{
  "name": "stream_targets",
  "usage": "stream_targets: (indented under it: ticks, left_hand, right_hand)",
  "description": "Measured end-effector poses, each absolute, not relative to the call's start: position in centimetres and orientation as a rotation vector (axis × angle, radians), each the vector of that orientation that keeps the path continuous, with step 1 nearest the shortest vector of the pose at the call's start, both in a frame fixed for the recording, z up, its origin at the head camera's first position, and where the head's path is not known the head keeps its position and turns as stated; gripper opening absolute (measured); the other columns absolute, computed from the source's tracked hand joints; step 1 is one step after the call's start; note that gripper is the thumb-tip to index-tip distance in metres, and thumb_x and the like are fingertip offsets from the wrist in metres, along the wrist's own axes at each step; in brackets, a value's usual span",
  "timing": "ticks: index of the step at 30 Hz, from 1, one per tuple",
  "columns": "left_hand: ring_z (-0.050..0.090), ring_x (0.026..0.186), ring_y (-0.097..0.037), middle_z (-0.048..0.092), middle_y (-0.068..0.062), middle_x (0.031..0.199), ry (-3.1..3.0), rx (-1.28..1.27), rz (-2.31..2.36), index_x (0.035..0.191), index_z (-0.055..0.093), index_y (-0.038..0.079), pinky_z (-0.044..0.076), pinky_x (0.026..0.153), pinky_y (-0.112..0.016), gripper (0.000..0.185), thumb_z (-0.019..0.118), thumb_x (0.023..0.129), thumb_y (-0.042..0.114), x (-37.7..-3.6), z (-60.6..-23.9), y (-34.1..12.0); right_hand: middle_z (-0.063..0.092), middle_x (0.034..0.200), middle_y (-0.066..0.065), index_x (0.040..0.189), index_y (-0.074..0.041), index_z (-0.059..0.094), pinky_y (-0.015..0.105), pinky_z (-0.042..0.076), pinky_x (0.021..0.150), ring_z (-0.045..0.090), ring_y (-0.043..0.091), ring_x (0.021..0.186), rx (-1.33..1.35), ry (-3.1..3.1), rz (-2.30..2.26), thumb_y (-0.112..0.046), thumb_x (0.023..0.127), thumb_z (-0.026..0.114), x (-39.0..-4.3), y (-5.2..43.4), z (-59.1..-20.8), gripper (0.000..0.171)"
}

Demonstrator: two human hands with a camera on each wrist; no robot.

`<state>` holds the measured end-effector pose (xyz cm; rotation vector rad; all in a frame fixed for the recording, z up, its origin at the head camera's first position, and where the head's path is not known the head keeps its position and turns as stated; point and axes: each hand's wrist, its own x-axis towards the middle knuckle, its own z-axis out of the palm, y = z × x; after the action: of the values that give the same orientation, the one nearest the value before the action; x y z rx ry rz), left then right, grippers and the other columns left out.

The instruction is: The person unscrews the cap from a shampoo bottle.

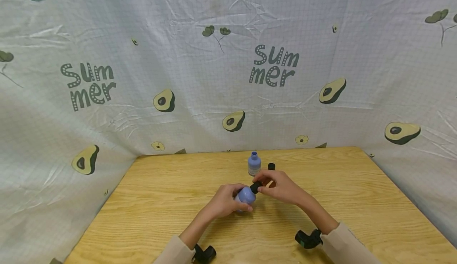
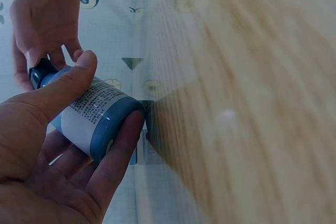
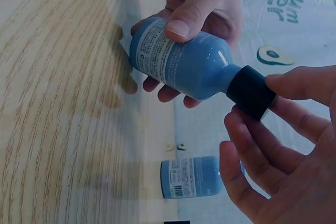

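Note:
My left hand (image 1: 225, 201) grips a small blue bottle (image 3: 185, 62) round its body, tilted with its neck toward my right hand. A printed white label (image 2: 97, 109) wraps the bottle, and the thumb lies along its side. On the bottle's neck is a black cap (image 3: 252, 92), which my right hand (image 1: 280, 186) pinches between thumb and fingers. Behind the hands a second blue bottle (image 1: 254, 164) stands upright on the table, its neck bare. Beside it, just past my right hand, is another black cap (image 1: 271, 166).
The wooden table (image 1: 171, 184) spreads out on both sides of the hands. A white sheet (image 1: 200, 77) printed with avocados and lettering hangs behind it and at its sides. Black wrist cameras (image 1: 308, 239) sit on both forearms.

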<state>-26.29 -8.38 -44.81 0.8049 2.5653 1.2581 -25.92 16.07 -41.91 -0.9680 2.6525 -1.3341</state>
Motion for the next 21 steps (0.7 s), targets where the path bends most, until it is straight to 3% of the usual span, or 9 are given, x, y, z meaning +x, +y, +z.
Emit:
stream_targets:
  ticks: [5, 9, 14, 21]
  left_hand:
    - [0.066, 0.093, -0.012, 0.074, -0.003, 0.112, 2.567, 0.803, 1.257, 0.125, 0.072, 0.012, 0.055, 0.075, -0.027, 0.048, 0.09, 0.082, 0.025, -26.23, -44.85, -8.4]
    - [0.066, 0.093, -0.011, 0.075, -0.003, 0.111, 2.573, 0.808, 1.258, 0.125, 0.072, 0.012, 0.055, 0.075, -0.027, 0.047, 0.089, 0.082, 0.025, -26.2, -44.89, -8.38]
    - [0.066, 0.091, -0.01, 0.075, -0.003, 0.11, 2.575, 0.812, 1.261, 0.123, 0.072, 0.012, 0.054, 0.074, -0.026, 0.046, 0.089, 0.082, 0.024, -26.16, -44.81, -8.37]
    - [0.067, 0.092, -0.011, 0.075, -0.003, 0.111, 2.567, 0.815, 1.264, 0.124, 0.072, 0.011, 0.055, 0.075, -0.026, 0.046, 0.089, 0.082, 0.023, -26.1, -44.84, -8.39]
  right_hand:
    - [0.071, 0.113, 0.007, 0.117, -0.011, 0.07, 0.029, 0.056, 0.082, 0.065, 0.016, 0.097, -0.988, 2.629, -1.357, -0.013, 0.097, 0.071, -25.95, 16.05, -42.0, 0.02]
    - [0.071, 0.116, 0.007, 0.12, -0.013, 0.069, 0.03, 0.056, 0.082, 0.066, 0.016, 0.099, -0.954, 2.652, -1.351, -0.02, 0.099, 0.07, -25.84, 15.99, -41.87, 0.022]
    - [0.072, 0.104, 0.003, 0.116, -0.015, 0.07, 0.029, 0.054, 0.077, 0.065, 0.013, 0.092, -0.88, 2.692, -1.329, -0.03, 0.101, 0.067, -25.71, 16.02, -41.69, 0.021]
    - [0.071, 0.098, 0.002, 0.113, -0.013, 0.071, 0.027, 0.053, 0.073, 0.064, 0.009, 0.087, -0.914, 2.69, -1.298, -0.026, 0.101, 0.067, -25.76, 16.21, -41.76, 0.019]
